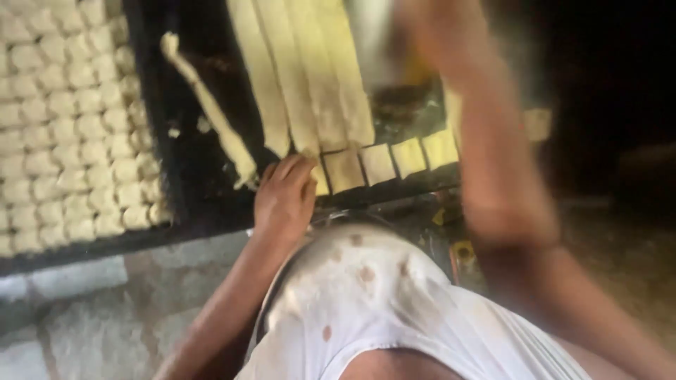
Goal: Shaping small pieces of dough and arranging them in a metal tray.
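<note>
Left hand (285,197) flat on dark board (190,183), fingers together, gripping nothing, fingertips touching cut dough squares (380,163) at its 2 o'clock. Long dough strips (303,77) at 12 o'clock. Right hand blurred, grip cannot be told. Tray of small dough pieces (70,119) at 9 o'clock.
</note>
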